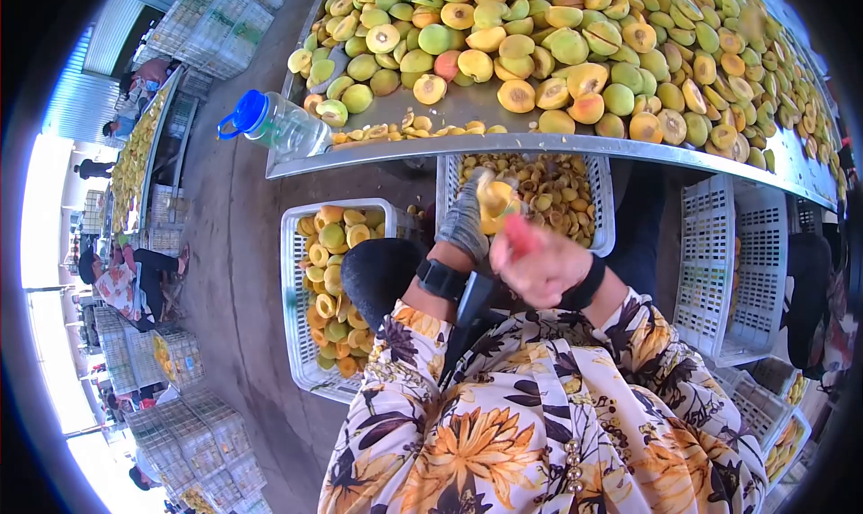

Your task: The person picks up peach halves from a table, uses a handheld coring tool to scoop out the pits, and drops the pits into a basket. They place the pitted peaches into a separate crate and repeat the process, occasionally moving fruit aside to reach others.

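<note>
My left hand [463,225], in a grey glove, is closed around a cut yellow peach [496,199] with a hollow in its flesh. Close by on the right, my bare right hand [550,270] has its fingers curled around a small red object [523,235], too smeared by motion to name. Both hands are over the near side of a white crate [605,226] that holds brownish peach scraps or pits [562,190]. Above them, many halved peaches [517,95] are heaped on a metal table [422,146], with small trimmings along its edge.
Left of my knee stands a white crate [289,289] of peach halves. A blue-capped water bottle [286,123] lies at the table's left corner. White crates [706,262] stand at right. Across the floor [234,244] are stacked crates [193,442] and a seated person [135,280].
</note>
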Demonstrator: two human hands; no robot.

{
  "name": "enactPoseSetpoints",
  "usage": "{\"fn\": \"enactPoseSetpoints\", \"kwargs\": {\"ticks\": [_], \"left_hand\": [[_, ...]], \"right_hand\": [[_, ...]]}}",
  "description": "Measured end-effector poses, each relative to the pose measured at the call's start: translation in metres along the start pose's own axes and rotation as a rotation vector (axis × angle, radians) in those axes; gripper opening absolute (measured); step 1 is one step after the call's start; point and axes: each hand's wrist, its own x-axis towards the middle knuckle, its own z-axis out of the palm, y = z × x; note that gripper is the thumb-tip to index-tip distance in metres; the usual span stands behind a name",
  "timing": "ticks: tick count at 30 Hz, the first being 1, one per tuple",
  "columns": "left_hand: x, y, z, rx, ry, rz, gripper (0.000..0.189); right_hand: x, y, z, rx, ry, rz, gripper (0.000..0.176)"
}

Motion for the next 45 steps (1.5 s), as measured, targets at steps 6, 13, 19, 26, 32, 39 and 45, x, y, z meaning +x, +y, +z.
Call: {"fn": "enactPoseSetpoints", "kwargs": {"ticks": [6,13,19,26,32,39,45], "left_hand": [[-0.033,0.035,-0.024,0.339,0.443,0.29,0.046],[-0.168,0.112,-0.102,1.418,0.675,0.22,0.038],[-0.116,0.153,-0.105,1.546,0.72,0.405,0.046],[0.083,0.171,-0.015,1.729,0.494,0.35,0.067],[0.145,0.158,-0.017,1.798,0.523,0.201,0.046],[0.016,0.115,0.041,1.45,-0.009,0.604,0.047],[-0.033,0.078,0.043,1.511,-0.318,0.826,0.069]], "right_hand": [[-0.014,-0.023,-0.035,-0.593,0.647,0.045,0.019],[-0.027,-0.005,-0.074,-1.469,0.939,0.346,0.041],[-0.02,0.031,-0.115,-1.799,0.931,-0.244,0.06],[-0.042,0.02,-0.057,-1.607,1.044,-0.303,0.058],[-0.07,0.014,-0.032,-1.424,1.172,-0.289,0.043],[-0.018,-0.039,-0.02,-0.886,0.956,-0.418,0.037],[0.026,-0.038,-0.003,-0.598,0.736,-0.424,0.028]]}}
